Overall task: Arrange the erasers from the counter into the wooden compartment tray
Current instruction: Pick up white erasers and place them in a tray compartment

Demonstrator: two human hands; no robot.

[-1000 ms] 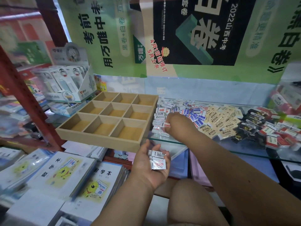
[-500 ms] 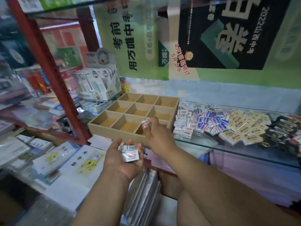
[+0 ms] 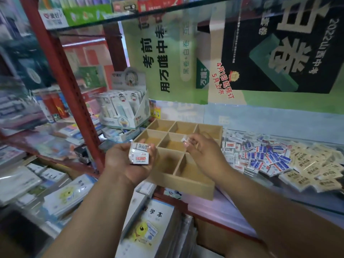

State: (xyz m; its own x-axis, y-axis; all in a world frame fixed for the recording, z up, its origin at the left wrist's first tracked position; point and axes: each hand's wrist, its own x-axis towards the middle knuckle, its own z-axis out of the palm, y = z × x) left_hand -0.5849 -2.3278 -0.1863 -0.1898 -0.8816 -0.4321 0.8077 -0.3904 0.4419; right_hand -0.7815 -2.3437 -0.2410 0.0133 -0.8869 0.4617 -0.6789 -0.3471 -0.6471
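At centre frame of the head view, the wooden compartment tray [image 3: 186,180] sits on the glass counter [image 3: 279,200]. Left hand [image 3: 130,162], palm up at lower centre, cups a small stack of wrapped erasers [image 3: 140,153]. Right hand [image 3: 202,151] pinches one single eraser [image 3: 184,140] above the tray's middle compartments. Loose eraser piles [image 3: 264,157] lie on the counter at right, beside the tray.

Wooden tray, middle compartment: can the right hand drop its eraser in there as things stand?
Probably yes. The right hand pinches a small eraser above the wooden tray, whose visible compartments look empty, and the left hand holds its erasers off to the side.
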